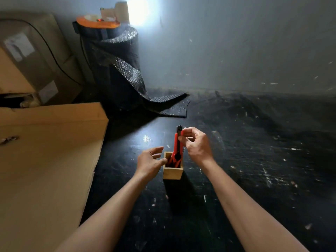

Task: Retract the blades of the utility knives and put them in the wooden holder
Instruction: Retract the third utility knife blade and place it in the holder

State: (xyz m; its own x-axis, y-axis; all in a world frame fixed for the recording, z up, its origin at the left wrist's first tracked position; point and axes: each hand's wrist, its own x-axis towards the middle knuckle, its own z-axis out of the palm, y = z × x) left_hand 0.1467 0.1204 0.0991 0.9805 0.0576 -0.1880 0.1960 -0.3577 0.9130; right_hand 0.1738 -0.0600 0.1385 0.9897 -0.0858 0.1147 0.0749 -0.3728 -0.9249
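— Over the small square pale-wood holder (172,171), what is the right hand (197,146) doing?

— Its fingers (183,138) pinch the upper black end of a long red-and-black plastic utility knife (177,145). The knife stands almost upright, long axis near vertical, its lower end already down past the holder's rim, among other red handles that sit inside.

— And the left hand (150,161)?

— Released, grasping nothing. Its fingers are spread and curled loosely just beside the holder's left wall, the fingertips about at the rim; I cannot tell whether they touch the wood.

— So which relation matters for the next move?

— The knife lies straight below the right fingers, pointing down into the opening. I judge that letting go, or easing it down along its own axis, would seat it. The right hand is the one in charge; the left is nearer the holder and placed to steady it.

— Is the blade retracted?

— No blade shows at the top end; the lower end is hidden inside.

— Any brand or writing?

— None legible on knife or holder. The brown cardboard boxes (45,151) to the left of the dark desk (254,179) carry pale labels, too blurred to read.
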